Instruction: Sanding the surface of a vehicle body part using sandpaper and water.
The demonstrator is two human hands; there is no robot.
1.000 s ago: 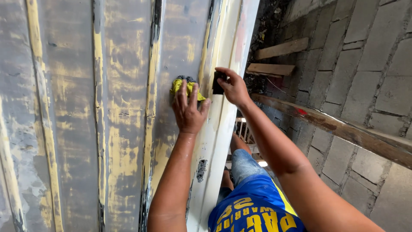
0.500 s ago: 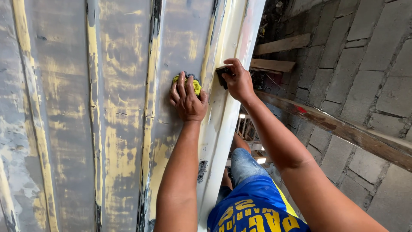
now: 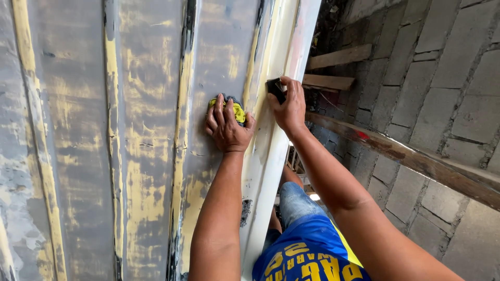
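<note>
Rag, yellow and dark, lies flat against the grey panel at about 12 o'clock from picture centre. Left hand presses on it with fingers spread wide, palm down; the cloth shows only past the fingertips and between them. The left forearm runs from 6 o'clock up to the hand.

Block, small and dark, sits at 1 o'clock from the rag, against the pale edge strip of the panel. Right hand is wrapped around it, fingers curled over its top edge, thumb side toward the strip. The two hands are near each other but apart, with the strip's inner ridge between them.

Panel surface: grey, with raised ribs running from 6 to 12 o'clock and worn yellow patches along the ribs. The strip is whitish with faint pink and yellow tones and has a dark chipped spot at 6 o'clock from the left wrist.

Block wall fills the 3 o'clock side. A wooden beam crosses it on a slant, passing behind the right forearm. Two short planks lie at 1 o'clock. Blue shorts with yellow print show at 6 o'clock.
</note>
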